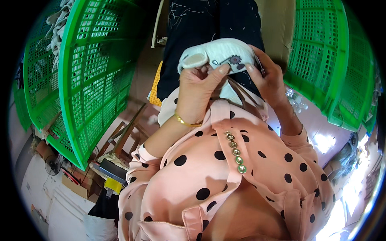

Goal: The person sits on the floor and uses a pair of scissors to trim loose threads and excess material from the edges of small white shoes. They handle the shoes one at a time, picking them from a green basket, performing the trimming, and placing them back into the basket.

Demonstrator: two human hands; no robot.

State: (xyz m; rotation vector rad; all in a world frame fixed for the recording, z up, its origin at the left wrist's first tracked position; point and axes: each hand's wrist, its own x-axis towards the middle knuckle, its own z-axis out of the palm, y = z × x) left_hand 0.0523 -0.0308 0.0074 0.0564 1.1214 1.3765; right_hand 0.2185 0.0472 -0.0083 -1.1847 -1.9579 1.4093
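A white cloth shoe (pixel 219 50), with dark flower embroidery and a rounded padded tab at its left end, is held up over my lap. My left hand (pixel 195 90) pinches its lower left edge between thumb and curled fingers. At the right end my right hand (pixel 270 78) grips it, the thumb on the near face beside the embroidery and the fingers behind. Most of those fingers' tips are hidden. Just below the shoe, a white pointed piece of cloth (pixel 230 93) and brown strap-like strips (pixel 243 94) lie against my lap.
Tall green plastic baskets (pixel 96 72) stand at my left, with white pieces (pixel 59 28) heaped in one. More green baskets (pixel 317 56) stand at my right. Loose threads (pixel 189 12) cling to my dark trousers. A wooden stool frame (pixel 122 132) and a small fan (pixel 52 164) are at lower left.
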